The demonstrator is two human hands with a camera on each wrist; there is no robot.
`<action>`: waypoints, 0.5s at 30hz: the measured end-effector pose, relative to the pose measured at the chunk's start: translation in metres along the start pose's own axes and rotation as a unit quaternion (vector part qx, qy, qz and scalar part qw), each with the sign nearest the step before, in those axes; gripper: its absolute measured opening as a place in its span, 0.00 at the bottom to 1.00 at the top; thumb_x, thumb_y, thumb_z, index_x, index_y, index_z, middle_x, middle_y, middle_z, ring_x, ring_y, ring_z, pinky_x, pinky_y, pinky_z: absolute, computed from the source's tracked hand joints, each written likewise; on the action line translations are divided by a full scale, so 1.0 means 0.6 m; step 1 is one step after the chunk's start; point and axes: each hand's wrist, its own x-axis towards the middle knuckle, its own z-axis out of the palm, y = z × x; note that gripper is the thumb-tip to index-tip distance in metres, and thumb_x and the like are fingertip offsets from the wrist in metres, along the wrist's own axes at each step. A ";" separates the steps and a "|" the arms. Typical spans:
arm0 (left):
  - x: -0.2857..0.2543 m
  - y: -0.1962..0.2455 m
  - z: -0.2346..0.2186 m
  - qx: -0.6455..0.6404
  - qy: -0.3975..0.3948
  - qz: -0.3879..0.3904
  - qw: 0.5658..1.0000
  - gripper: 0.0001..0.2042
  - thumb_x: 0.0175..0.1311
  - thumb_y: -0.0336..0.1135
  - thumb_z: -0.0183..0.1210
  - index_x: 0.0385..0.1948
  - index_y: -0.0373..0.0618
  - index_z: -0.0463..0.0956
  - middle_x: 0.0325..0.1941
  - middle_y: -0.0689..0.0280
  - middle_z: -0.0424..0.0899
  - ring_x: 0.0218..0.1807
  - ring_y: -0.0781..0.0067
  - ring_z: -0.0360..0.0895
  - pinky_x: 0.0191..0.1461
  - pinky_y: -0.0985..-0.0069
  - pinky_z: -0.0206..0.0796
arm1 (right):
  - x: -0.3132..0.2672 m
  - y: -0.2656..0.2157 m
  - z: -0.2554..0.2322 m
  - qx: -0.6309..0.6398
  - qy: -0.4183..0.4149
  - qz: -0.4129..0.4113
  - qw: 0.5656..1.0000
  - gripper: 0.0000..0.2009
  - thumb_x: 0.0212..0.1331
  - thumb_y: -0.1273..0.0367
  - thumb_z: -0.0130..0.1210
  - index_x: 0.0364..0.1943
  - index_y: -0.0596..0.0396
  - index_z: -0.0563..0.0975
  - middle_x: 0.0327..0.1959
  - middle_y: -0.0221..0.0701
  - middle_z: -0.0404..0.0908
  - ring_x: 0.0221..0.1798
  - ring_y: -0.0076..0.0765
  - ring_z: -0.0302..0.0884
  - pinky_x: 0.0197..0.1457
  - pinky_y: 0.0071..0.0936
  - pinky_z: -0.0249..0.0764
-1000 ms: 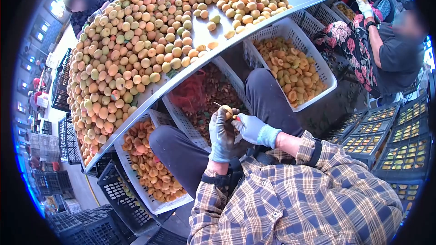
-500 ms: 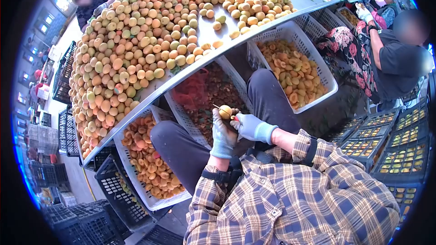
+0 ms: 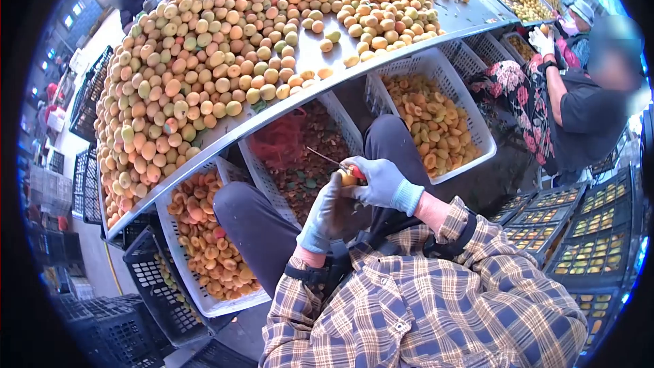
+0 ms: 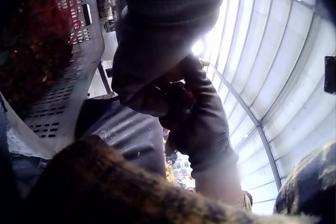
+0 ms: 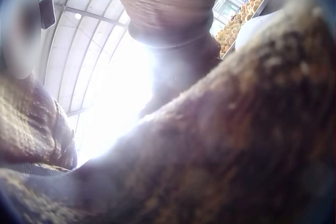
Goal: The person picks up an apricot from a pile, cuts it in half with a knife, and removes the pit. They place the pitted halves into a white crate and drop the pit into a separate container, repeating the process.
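In the head view the gloved left hand (image 3: 321, 218) holds a yellow apricot (image 3: 348, 178) at its fingertips, low between the knees. Against it, the gloved right hand (image 3: 387, 185) grips a tool by its red handle (image 3: 357, 172); the thin metal shaft (image 3: 325, 157) points up and left, past the fruit. Dark in the left wrist view, the left hand (image 4: 157, 50) meets the right hand (image 4: 205, 116), with a bit of red (image 4: 189, 96) between them. The right wrist view shows mostly sleeve and the glove cuff (image 5: 176, 58); the fingers are hidden there.
Whole apricots (image 3: 204, 61) heap on a metal table (image 3: 327, 82) ahead. Beneath its edge stand white crates of halved apricots (image 3: 218, 252) (image 3: 436, 123) and one of dark bits with red netting (image 3: 278, 140). A person (image 3: 579, 95) sits at right, near black crates (image 3: 599, 232).
The right hand has lifted and turned over beside the fruit, and the tool's shaft now shows longer, up and left. The left hand has shifted slightly down and left, its fingers still round the fruit.
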 end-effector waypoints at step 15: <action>0.004 0.020 0.009 -0.133 -0.027 0.194 0.972 0.18 0.69 0.44 0.47 0.51 0.42 0.71 0.48 0.57 0.79 0.50 0.61 0.76 0.55 0.61 0.70 | -0.012 -0.019 0.018 0.559 -0.004 0.104 0.822 0.16 0.65 0.68 0.49 0.55 0.57 0.71 0.28 0.25 0.75 0.20 0.12 0.67 0.20 0.10 0.62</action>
